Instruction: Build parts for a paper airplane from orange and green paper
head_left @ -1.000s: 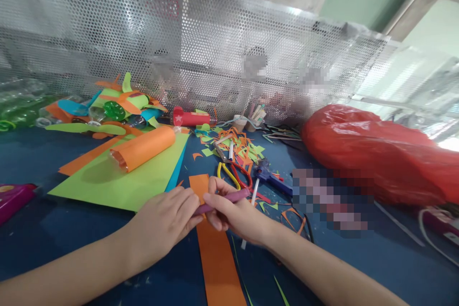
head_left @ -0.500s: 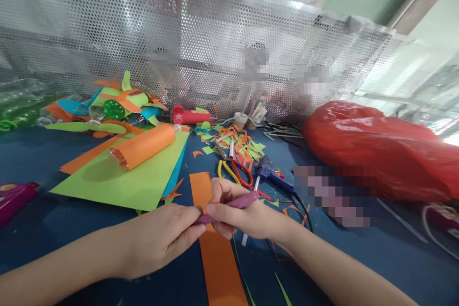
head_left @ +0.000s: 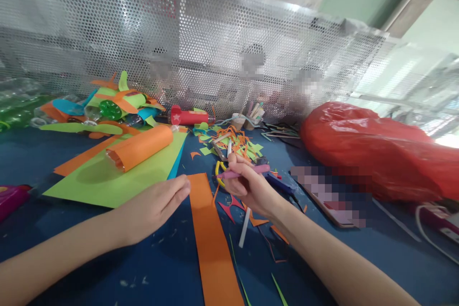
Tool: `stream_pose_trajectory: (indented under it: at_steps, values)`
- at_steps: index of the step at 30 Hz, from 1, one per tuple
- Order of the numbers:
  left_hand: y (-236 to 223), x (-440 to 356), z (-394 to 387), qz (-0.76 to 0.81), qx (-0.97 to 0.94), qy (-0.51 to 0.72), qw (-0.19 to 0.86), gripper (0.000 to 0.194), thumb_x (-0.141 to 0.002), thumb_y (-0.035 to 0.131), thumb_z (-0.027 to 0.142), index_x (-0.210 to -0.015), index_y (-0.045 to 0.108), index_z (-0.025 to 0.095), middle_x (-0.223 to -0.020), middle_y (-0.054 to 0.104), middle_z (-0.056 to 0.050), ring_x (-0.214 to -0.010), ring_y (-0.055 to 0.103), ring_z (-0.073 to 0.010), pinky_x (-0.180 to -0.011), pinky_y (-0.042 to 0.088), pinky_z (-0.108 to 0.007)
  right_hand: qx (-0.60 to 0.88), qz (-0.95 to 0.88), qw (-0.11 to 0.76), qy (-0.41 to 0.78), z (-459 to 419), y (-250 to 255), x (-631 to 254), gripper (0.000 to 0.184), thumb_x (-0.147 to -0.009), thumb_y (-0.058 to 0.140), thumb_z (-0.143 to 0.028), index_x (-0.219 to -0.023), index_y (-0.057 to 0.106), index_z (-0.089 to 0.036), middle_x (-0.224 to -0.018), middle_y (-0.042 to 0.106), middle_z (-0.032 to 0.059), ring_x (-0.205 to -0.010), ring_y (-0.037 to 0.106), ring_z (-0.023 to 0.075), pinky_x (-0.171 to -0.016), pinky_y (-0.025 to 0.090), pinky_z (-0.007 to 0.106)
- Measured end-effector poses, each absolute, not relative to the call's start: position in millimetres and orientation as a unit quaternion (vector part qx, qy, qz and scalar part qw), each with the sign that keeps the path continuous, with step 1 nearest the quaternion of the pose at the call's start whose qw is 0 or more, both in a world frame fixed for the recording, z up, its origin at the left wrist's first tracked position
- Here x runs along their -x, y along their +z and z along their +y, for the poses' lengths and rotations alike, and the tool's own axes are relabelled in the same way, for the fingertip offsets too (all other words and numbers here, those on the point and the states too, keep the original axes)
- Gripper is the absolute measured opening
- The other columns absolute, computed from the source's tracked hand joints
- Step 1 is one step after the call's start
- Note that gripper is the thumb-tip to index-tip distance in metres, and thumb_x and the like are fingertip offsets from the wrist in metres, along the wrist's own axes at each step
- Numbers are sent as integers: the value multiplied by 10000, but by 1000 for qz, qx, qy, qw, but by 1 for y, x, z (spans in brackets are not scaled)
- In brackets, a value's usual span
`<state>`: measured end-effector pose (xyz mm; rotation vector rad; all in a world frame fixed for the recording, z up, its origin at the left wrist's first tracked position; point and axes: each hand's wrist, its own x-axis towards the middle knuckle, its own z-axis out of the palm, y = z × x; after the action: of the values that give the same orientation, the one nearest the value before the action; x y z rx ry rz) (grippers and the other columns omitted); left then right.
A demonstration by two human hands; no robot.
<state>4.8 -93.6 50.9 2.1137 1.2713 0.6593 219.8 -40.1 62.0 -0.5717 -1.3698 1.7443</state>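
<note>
My right hand (head_left: 251,184) grips a purple pen (head_left: 263,169), its tip pointing left above the table. Left of it, my left hand (head_left: 154,210) is closed, thumb and fingers pressed together; whatever may be inside them is hidden. Between and below both hands, a long orange paper strip (head_left: 213,244) lies flat, its far end close to my left fingertips. Behind my right hand, yellow handles (head_left: 218,172) and a blue glue gun (head_left: 281,184) are partly covered. A white stick (head_left: 244,229) lies just right of the strip.
An orange-wrapped bottle (head_left: 141,148) rests on green paper (head_left: 84,184) at left, with paper-decorated bottles behind. Paper scraps (head_left: 238,143) are heaped at centre back. At right are a red plastic bag (head_left: 369,148) and a blurred phone-like slab (head_left: 332,201). Perforated metal mesh (head_left: 215,43) stands behind.
My hands have come apart. The right has moved up and away with the pen; the left has drawn back to the left, off the pen's tip end, uncovering more of the orange strip.
</note>
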Motion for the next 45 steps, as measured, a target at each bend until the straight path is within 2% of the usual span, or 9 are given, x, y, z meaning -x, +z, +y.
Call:
stream_pose_trajectory:
  at_steps: [4, 13, 17, 20, 23, 29, 33, 38, 45]
  values:
    - [52, 3, -73, 484, -845, 197, 114, 320, -951, 318, 371, -946, 585, 194, -921, 634, -62, -872, 590, -215, -797, 432, -341, 247, -527, 412, 701, -37, 49, -216, 300, -847, 541, -312, -635, 356, -208, -395, 378, -98, -373, 229, 58, -428, 139, 249]
    - [70, -9, 1, 549, -825, 128, 46, 343, -861, 468, 385, -727, 685, 157, -610, 645, -47, -552, 578, -168, -522, 364, -260, 319, -506, 456, 659, -30, 35, -214, 330, -809, 601, -365, -631, 372, -208, -426, 405, -81, -403, 249, 64, -433, 127, 260]
    - [68, -15, 19, 561, -813, 155, 25, 364, -828, 544, 390, -1025, 643, 101, -792, 685, -100, -687, 613, -212, -593, 426, -288, 327, -505, 463, 651, -30, 39, -217, 320, -786, 617, -369, -640, 385, -205, -420, 402, -86, -389, 239, 51, -422, 122, 248]
    - [61, -19, -7, 554, -813, 180, 4, 329, -892, 465, 355, -1058, 616, 115, -983, 657, -136, -892, 606, -241, -762, 461, -341, 339, -511, 473, 633, -29, 39, -217, 311, -785, 616, -379, -663, 390, -205, -433, 420, -87, -391, 248, 48, -415, 130, 235]
    - [49, -24, -60, 487, -848, 209, 7, 327, -946, 371, 334, -1012, 630, 145, -1017, 647, -106, -954, 604, -225, -857, 477, -370, 354, -518, 477, 615, -30, 37, -216, 278, -798, 609, -379, -706, 409, -209, -448, 430, -91, -407, 270, 57, -416, 146, 219]
    - [16, -25, -136, 421, -892, 163, 10, 423, -935, 388, 455, -1290, 523, 268, -1378, 501, -117, -1242, 487, -301, -955, 471, -480, 366, -597, 428, 572, -37, 38, -211, 236, -849, 541, -411, -754, 498, -199, -589, 541, -44, -530, 449, 87, -512, 322, 222]
    - [1, -22, -136, 395, -900, 185, 0, 444, -928, 409, 447, -1306, 518, 243, -1393, 487, -132, -1260, 465, -326, -962, 469, -481, 353, -647, 406, 541, -38, 36, -208, 184, -823, 571, -374, -817, 480, -214, -590, 538, -56, -570, 528, 113, -563, 377, 245]
    - [4, -20, -132, 373, -908, 191, -25, 446, -927, 417, 429, -1298, 535, 209, -1340, 531, -177, -1212, 511, -348, -914, 501, -477, 365, -687, 421, 466, -30, 26, -203, 290, -790, 623, -393, -703, 405, -223, -569, 468, -78, -484, 439, 85, -532, 361, 247]
    - [6, -20, -133, 373, -905, 199, -40, 419, -925, 423, 396, -1278, 555, 211, -1333, 539, -172, -1181, 538, -338, -886, 519, -448, 366, -700, 365, 492, -25, 22, -199, 282, -807, 622, -405, -726, 430, -215, -540, 519, -68, -481, 461, 93, -515, 369, 243]
